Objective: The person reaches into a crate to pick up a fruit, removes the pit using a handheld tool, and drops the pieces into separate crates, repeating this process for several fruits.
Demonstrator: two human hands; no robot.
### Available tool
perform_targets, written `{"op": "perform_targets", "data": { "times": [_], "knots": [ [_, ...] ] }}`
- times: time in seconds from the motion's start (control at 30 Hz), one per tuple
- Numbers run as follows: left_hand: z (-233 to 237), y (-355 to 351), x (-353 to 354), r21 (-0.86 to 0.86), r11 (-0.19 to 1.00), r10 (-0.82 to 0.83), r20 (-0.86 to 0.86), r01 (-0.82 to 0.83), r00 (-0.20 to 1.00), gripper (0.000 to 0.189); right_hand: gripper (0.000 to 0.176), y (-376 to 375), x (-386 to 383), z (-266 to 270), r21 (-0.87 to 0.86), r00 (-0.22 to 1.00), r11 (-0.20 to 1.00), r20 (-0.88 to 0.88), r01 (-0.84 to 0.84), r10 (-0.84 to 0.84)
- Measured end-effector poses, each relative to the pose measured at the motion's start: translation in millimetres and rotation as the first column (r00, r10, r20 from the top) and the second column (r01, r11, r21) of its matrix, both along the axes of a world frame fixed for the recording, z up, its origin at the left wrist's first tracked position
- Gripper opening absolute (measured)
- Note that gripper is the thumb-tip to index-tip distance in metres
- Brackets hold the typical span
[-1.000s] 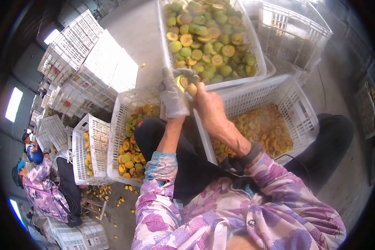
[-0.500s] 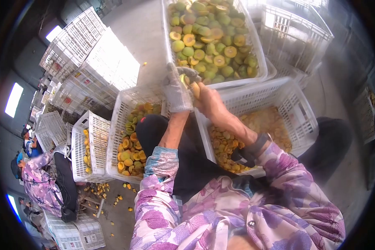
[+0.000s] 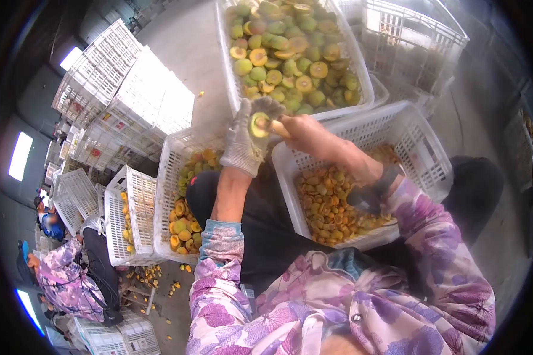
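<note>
My left hand (image 3: 241, 142), in a pale knit glove, is wrapped around a peach half (image 3: 259, 125) with its cut face turned up toward me. Close against that fruit, my bare right hand (image 3: 308, 137) grips a small tool with a pale, wood-like handle (image 3: 280, 129); its working end cannot be made out. Just beyond both hands stands a white crate (image 3: 366, 97) heaped with green-yellow peach halves (image 3: 302, 83). Below my right forearm, another crate (image 3: 423, 139) holds small orange-brown pieces (image 3: 326, 204) that look like pits. Hollowed peach halves (image 3: 183, 228) lie in the crate (image 3: 163, 195) left of my knee.
A narrower white crate (image 3: 142, 207) with orange fruit stands farther left. Tall stacks of crates (image 3: 154, 92) rise behind it, and more crates (image 3: 411, 44) stand at upper right. Fruit pieces (image 3: 145, 275) litter the floor near a seated person (image 3: 71, 278) in a flowered top.
My left hand has turned, so the cut face of the peach half now shows. My right hand has shifted slightly right and down, the tool still in it. The view has tilted a little.
</note>
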State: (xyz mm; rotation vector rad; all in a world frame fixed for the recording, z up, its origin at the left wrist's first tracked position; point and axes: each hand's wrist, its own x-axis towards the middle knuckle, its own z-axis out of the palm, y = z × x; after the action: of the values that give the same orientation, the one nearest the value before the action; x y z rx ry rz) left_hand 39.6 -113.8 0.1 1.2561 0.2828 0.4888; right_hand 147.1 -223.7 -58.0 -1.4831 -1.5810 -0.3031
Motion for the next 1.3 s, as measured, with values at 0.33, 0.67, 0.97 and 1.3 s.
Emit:
{"op": "perform_targets", "data": {
  "times": [0.33,0.67,0.97,1.3],
  "knots": [
    [-43,43,19,-0.551,0.833,0.173,0.183,-0.044,0.968,0.044,0.033,21,-54,-31,-0.065,0.864,0.957,-0.417,0.281,-0.282],
    [-39,43,17,-0.547,0.832,0.281,0.267,-0.095,0.922,0.046,0.025,34,-57,-31,-0.213,0.85,0.905,-0.317,0.369,-0.422],
    [-39,39,21,-0.511,0.855,0.243,0.243,-0.089,0.939,0.045,0.015,-2,-37,29,-0.202,0.315,0.806,-0.949,-0.556,-0.021],
    [-40,24,27,-0.474,0.866,0.271,0.177,-0.159,0.946,0.044,0.009,12,-50,6,-0.059,0.909,0.997,-0.411,0.051,-0.071]
  ]
}}
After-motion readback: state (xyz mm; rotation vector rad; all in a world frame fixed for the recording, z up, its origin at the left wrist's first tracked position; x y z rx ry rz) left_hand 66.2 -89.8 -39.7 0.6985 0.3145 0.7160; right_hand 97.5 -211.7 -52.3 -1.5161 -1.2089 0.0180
